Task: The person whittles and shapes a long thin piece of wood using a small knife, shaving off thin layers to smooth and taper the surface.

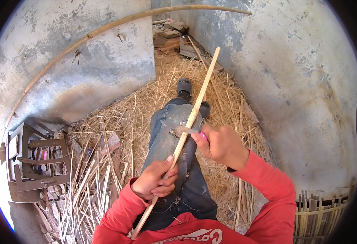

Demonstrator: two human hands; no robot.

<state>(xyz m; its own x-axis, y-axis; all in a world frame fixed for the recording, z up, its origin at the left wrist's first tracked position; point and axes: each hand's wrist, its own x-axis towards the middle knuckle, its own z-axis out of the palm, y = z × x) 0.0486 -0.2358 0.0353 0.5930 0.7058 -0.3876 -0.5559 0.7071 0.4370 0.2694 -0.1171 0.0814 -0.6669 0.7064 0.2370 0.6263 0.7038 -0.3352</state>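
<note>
A long, pale bamboo strip [205, 83] slants across my legs, its far end up past my shoes and its near end by my waist. Around its lower part my left hand [157, 179] is closed, thumb along the top. My right hand [221, 144] grips a knife with a pink handle [203, 135]. The knife's blade [182, 129] lies across the strip over my thigh, its tip reaching past the strip's left side. Most of the handle is hidden inside my fist.
Shavings and straw [121, 110] cover the floor, with split strips [89, 191] heaped at left. Beside them stands a dark metal frame [40, 160]. A curved pole [105, 27] leans along the left wall. Bricks [174, 30] lie at the back; a slatted basket [320, 217] sits at lower right.
</note>
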